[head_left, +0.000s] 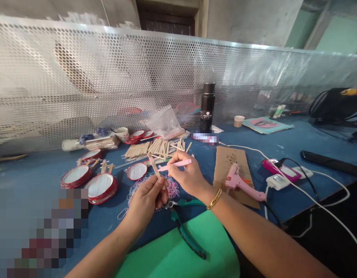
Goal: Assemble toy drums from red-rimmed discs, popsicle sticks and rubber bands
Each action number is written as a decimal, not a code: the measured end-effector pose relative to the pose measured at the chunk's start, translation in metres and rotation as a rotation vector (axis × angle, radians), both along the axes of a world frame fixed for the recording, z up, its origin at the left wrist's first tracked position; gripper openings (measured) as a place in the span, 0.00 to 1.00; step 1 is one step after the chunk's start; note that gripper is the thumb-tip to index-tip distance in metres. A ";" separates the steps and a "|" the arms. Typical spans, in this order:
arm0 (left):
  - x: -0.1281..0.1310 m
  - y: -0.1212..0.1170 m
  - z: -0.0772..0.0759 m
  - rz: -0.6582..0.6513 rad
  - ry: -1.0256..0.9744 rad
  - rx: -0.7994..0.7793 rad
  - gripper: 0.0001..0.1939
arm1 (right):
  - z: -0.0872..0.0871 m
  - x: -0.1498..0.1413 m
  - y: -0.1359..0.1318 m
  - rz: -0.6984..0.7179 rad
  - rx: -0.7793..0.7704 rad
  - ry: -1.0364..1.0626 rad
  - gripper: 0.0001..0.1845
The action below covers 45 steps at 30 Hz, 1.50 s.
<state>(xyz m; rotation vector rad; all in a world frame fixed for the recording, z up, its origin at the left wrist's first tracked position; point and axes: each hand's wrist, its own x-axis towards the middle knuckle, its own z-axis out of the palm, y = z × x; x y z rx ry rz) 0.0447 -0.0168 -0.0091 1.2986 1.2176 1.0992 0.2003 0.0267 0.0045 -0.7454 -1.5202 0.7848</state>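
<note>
My left hand [149, 195] pinches the lower end of a wooden craft stick [153, 164], which tilts up and to the left. In my right hand [188, 173] is a pink pen [181, 163], its tip at the stick's side; whether it touches I cannot tell. Beneath both hands lies a pile of coloured paper clips [174, 188]. Pliers with dark green handles [185, 235] rest partly on a green sheet [215, 239] close to me. Behind my hands more craft sticks [137, 150] are heaped, and a small round red-rimmed piece [137, 171] sits to their left.
Red-rimmed round pieces with sticks [100, 187] stand at left. To the right, a pink glue gun [239, 181] lies on cardboard [220, 162], near a power strip [278, 181] with trailing cables and a black phone [329, 162]. A black bottle [207, 108] stands before a perforated metal panel [123, 77].
</note>
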 end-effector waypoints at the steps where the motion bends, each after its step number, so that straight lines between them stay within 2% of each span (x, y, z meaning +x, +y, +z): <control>1: 0.000 0.000 0.000 0.004 -0.001 0.000 0.26 | 0.000 0.001 0.001 -0.020 0.010 -0.014 0.05; 5: 0.000 0.001 0.002 0.029 -0.013 0.000 0.25 | 0.001 0.005 0.002 -0.077 0.025 -0.028 0.07; 12: 0.001 0.000 0.000 0.011 -0.039 -0.044 0.27 | -0.001 -0.001 0.000 0.025 0.012 -0.019 0.06; 17: 0.001 -0.001 0.001 0.030 -0.032 -0.033 0.25 | -0.001 0.002 0.002 -0.033 0.023 -0.025 0.06; 24: 0.000 0.003 0.002 0.042 -0.045 -0.029 0.27 | -0.002 0.000 0.000 0.064 -0.023 -0.018 0.05; 28: 0.001 0.002 0.002 0.039 -0.050 -0.034 0.27 | -0.003 0.001 0.005 0.013 -0.012 -0.020 0.06; 31: 0.000 0.001 0.002 0.053 -0.062 -0.034 0.27 | -0.001 0.003 0.007 -0.001 -0.021 0.038 0.05; 38: 0.001 0.001 0.002 0.051 -0.061 -0.040 0.27 | -0.002 0.000 0.009 0.142 -0.128 0.193 0.10; 45: 0.000 0.004 -0.001 0.010 -0.044 -0.028 0.25 | -0.003 -0.001 0.013 0.118 -0.159 0.242 0.09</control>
